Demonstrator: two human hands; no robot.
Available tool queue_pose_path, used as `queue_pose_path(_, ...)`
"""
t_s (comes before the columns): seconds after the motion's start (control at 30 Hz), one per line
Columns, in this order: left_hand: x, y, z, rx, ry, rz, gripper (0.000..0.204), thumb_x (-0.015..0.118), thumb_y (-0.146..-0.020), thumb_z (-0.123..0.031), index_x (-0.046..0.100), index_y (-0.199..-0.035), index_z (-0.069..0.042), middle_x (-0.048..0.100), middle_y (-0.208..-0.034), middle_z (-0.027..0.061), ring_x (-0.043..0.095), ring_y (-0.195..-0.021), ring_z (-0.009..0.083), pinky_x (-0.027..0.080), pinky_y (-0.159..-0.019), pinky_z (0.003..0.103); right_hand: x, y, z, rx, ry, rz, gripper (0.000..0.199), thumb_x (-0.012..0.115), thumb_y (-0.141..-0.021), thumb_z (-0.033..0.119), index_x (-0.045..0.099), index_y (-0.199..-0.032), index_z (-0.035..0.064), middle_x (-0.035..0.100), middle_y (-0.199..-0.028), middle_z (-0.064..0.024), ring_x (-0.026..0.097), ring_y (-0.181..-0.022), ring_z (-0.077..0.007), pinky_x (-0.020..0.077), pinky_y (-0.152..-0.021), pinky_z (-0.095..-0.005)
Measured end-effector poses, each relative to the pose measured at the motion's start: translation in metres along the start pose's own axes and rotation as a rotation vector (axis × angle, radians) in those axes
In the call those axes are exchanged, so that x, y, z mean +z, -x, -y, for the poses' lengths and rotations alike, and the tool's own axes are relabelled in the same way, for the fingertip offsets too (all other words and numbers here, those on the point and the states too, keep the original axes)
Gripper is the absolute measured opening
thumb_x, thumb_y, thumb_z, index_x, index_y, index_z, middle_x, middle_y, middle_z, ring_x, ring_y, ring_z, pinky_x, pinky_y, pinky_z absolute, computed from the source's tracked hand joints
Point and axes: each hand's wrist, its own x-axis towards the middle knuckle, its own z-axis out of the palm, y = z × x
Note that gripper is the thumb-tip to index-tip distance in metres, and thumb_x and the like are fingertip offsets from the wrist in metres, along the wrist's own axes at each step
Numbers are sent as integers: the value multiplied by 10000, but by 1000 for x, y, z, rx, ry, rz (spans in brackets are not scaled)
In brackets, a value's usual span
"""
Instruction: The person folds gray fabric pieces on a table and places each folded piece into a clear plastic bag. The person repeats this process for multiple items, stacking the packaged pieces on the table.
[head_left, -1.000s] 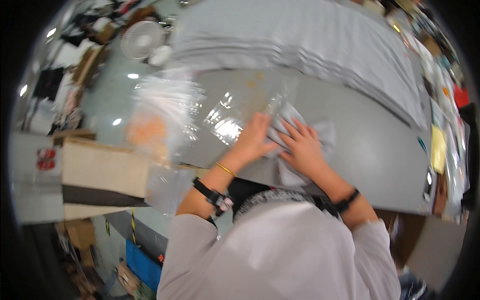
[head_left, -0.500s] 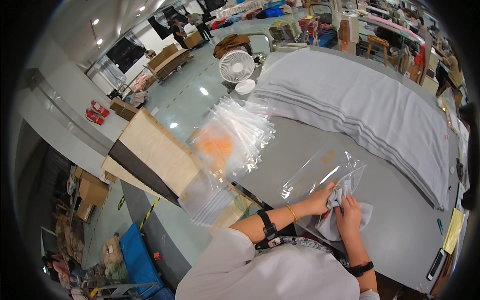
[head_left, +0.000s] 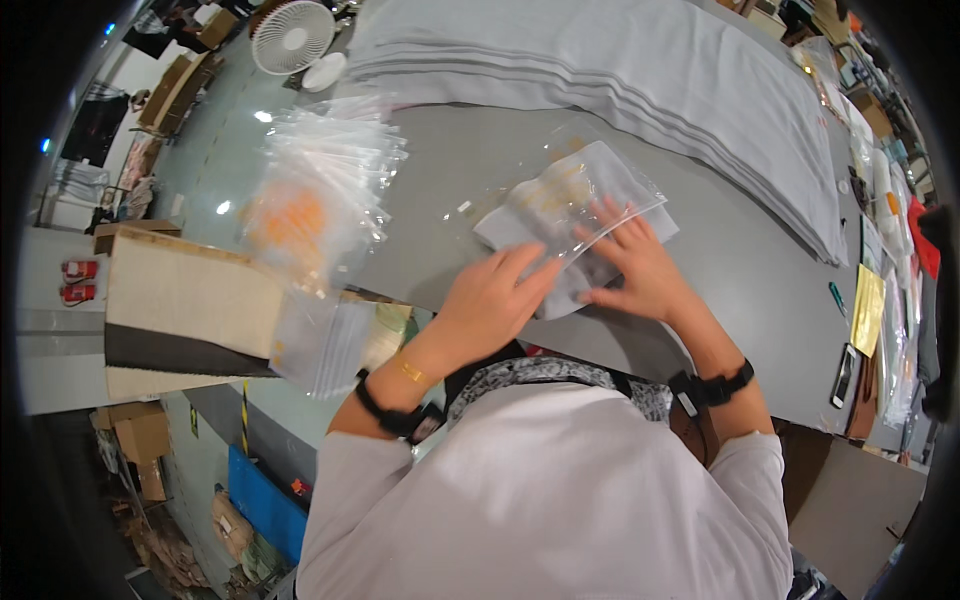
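Observation:
A folded light-grey cloth (head_left: 610, 175) lies on the table in front of me. A clear plastic bag (head_left: 560, 192) with orange printing lies against it; I cannot tell how far the cloth is inside. My right hand (head_left: 645, 272) is open, its fingers spread over the bag's edge and the cloth. At the cloth's near left side is my left hand (head_left: 492, 305), also open, fingers stretched toward the bag and slightly blurred. Beyond, a long stack of light-grey cloths (head_left: 640, 80) covers the far part of the table.
A fanned pile of clear bags (head_left: 335, 170) lies at the left, with more bags (head_left: 325, 345) near a cardboard box (head_left: 190, 295). A white fan (head_left: 293, 38) stands far left. At the right edge are a phone (head_left: 845, 375), a green-handled tool (head_left: 837, 298) and yellow paper (head_left: 868, 310).
The bunched cloth between my hands is now spread flatter with the bag against it. Both hands have let go and opened. My view has tipped down and turned right.

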Motion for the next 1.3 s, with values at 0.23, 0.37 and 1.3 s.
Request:
queue_pose_path(0.23,88,29,-36,112,263,353,594,741,-916,-298,558,-1371,36,466,-1468,295,447,-1384,436,422,-1130,472,28,-2,-25,-25,134,13,638,690,-809,100,604,-1439,150,537,-1542,-131,457,-1460,-335,370,-1179,-490)
queue_pose_path(0.37,107,16,-24,-86,31,359,877,746,-893,-445,411,-1503,89,324,-1562,374,304,-1475,504,285,-1222,535,35,-16,-12,81,101,21,575,647,-877,90,590,-1447,133,488,-1576,-154,397,-1495,-380,327,-1206,-522)
queue_pose_path(1.3,-8,36,146,-65,113,234,523,603,-839,54,542,-1350,-41,544,-1492,150,548,-1334,357,482,-1083,449,40,-53,18,-284,-160,137,563,671,-966,378,566,-1466,141,439,-1615,-81,317,-1547,-305,211,-1262,-577)
